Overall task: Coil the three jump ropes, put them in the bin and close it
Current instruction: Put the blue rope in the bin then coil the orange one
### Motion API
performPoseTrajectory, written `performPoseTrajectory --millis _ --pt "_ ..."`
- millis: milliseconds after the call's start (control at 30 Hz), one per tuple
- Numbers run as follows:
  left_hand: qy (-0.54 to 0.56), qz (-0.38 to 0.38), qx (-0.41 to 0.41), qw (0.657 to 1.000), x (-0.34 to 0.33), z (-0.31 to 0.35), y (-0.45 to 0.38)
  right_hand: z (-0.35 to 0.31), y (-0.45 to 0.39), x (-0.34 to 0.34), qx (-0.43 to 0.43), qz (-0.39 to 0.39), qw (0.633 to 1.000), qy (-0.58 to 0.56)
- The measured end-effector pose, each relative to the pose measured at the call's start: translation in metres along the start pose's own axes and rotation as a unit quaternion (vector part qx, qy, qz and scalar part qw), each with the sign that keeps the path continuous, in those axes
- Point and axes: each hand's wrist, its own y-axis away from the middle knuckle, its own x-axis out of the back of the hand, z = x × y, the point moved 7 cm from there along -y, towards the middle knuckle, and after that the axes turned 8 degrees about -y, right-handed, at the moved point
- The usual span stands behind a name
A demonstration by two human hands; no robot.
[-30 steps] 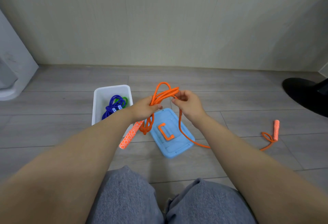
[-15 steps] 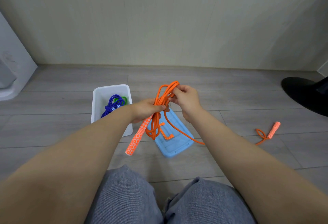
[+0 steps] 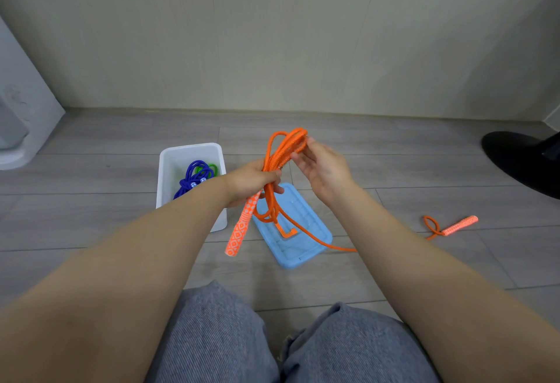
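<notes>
I see the white bin [image 3: 169, 170] on the floor holding the coiled blue rope [image 3: 194, 178] and green rope [image 3: 209, 167]; its blue lid [image 3: 306, 249] lies beside it. My left hand [image 3: 251, 182] grips the orange rope [image 3: 280, 155] bundle, one handle [image 3: 241, 228] dangling. My right hand [image 3: 321, 167] pinches the loops' top; the other handle [image 3: 460, 224] lies on the floor.

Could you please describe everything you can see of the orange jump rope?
The orange jump rope is a braided-looking cord, partly coiled into loops. The left hand grips the bundle; the right hand holds the loop tops. One patterned handle hangs below the left hand. Loose cord trails across the floor to the second handle, lying at right.
</notes>
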Motion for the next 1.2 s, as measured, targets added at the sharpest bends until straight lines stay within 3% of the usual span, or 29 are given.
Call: performPoseTrajectory --millis 100,167,233,300,467,533,667,767,867,933,1033,1200 --pt "0.14 0.081 -0.016 0.987 0.02 0.003 -0.001 0.009 0.0 0.016 -0.021 -0.009 0.975 0.223" --pt "0.216 0.109 -0.027 0.97 0.034 0.006 0.0 0.027 -0.001 0.038 -0.068 -0.071 0.882 0.46" --pt "0.259 0.099 -0.032 0.96 0.038 0.008 0.001 0.046 0.003 0.059 -0.127 -0.147 0.777 0.599" --pt "0.282 0.077 -0.035 0.956 0.037 0.009 0.001 0.051 0.008 0.069 -0.171 -0.183 0.721 0.646" --pt "0.338 0.099 -0.049 0.935 0.047 0.011 -0.001 0.053 0.021 0.07 -0.219 -0.211 0.658 0.689" --pt "0.314 0.142 -0.037 0.938 0.054 0.002 0.0 0.055 0.024 0.081 -0.26 -0.2 0.623 0.71" --pt "0.162 0.298 0.007 0.941 0.076 -0.022 0.004 0.04 0.019 0.103 -0.274 -0.128 0.554 0.776" --pt "0.108 0.377 0.015 0.92 0.09 -0.022 0.012 0.017 0.016 0.11 -0.226 -0.038 0.569 0.79" --pt "0.033 0.375 0.01 0.926 0.088 -0.014 0.015 0.0 0.006 0.097 -0.101 0.011 0.634 0.767" --pt "-0.02 0.321 0.006 0.947 0.075 -0.011 0.011 -0.002 0.003 0.081 -0.045 0.005 0.705 0.707" --pt "-0.08 0.225 -0.001 0.971 0.053 -0.009 0.006 0.003 0.005 0.054 -0.021 -0.028 0.752 0.659" --pt "-0.091 0.117 -0.021 0.989 0.03 -0.005 0.004 0.01 0.001 0.036 0.033 -0.051 0.747 0.662"
